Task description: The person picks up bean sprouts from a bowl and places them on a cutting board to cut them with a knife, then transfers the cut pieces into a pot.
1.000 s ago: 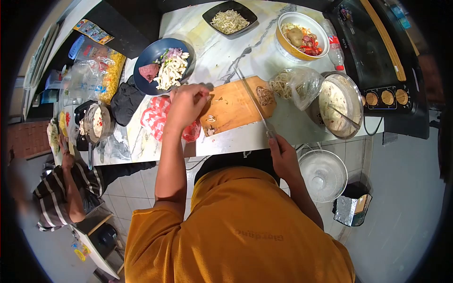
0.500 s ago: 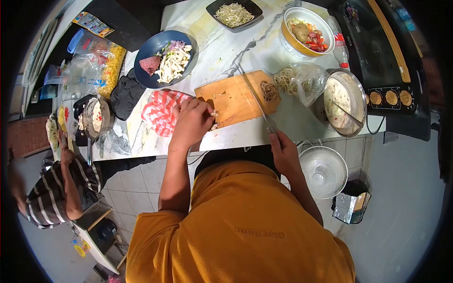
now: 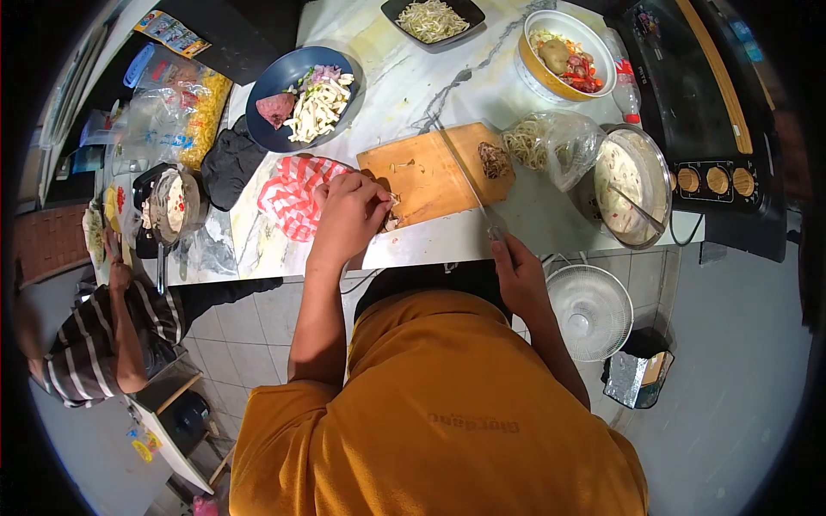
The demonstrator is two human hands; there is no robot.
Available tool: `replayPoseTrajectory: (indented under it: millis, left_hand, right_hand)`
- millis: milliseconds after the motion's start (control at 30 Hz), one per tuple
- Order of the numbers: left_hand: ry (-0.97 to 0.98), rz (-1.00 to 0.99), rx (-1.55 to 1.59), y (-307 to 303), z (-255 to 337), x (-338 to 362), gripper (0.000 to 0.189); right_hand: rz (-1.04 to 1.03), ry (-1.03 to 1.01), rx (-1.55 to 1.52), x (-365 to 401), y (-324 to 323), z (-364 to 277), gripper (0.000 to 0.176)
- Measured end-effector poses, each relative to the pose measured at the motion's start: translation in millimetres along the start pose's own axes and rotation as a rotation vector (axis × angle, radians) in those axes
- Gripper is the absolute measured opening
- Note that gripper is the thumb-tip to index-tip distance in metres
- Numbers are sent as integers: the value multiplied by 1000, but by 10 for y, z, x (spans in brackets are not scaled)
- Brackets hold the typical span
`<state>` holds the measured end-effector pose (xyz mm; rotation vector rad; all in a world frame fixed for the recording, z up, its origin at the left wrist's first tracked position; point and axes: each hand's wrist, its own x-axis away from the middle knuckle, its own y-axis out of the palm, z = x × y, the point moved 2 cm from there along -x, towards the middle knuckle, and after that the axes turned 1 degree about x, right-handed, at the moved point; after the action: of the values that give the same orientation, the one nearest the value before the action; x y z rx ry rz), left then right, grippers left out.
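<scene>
My right hand (image 3: 519, 271) is wrapped round the handle of a long kitchen knife (image 3: 462, 170), whose blade slants across the wooden cutting board (image 3: 439, 185). My left hand (image 3: 351, 211) bends over the board's left end with its fingers curled together. Small pale and brown scraps (image 3: 392, 222) lie by those fingertips; whatever they pinch is hidden. A dark brown chopped heap (image 3: 494, 161) sits at the board's right end, beyond the blade. Beside my left hand is a red-and-white checked plastic bag (image 3: 297, 198), crumpled on the counter.
A blue plate (image 3: 262, 90) holds chopped white pieces. Behind are a black bowl (image 3: 471, 34) of sprouts and a yellow-white bowl (image 3: 527, 64) of vegetables. Right of the board lie a clear bag (image 3: 572, 150) and a metal bowl (image 3: 662, 176) of batter. A person in stripes (image 3: 95, 344) works at left.
The view has shifted slightly. My left hand stays at the board's left end and the knife keeps nearly the same slant; little else differs.
</scene>
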<state>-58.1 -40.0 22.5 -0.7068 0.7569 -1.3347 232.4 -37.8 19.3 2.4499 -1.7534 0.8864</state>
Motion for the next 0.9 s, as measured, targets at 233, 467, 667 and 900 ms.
replayPoseTrajectory:
  millis: [233, 467, 667, 900]
  left_hand:
    - [-17, 12, -19, 20, 34, -12, 13]
    - [-79, -28, -22, -68, 17, -10, 22]
    - [-27, 20, -68, -7, -5, -38, 10]
    - [-91, -46, -94, 9, -25, -46, 7]
  right_hand:
    - [-17, 8, 34, 22, 5, -24, 42]
    - [0, 6, 43, 30, 9, 24, 42]
    - [-21, -2, 8, 44, 41, 14, 36]
    - [-11, 0, 51, 54, 28, -11, 42]
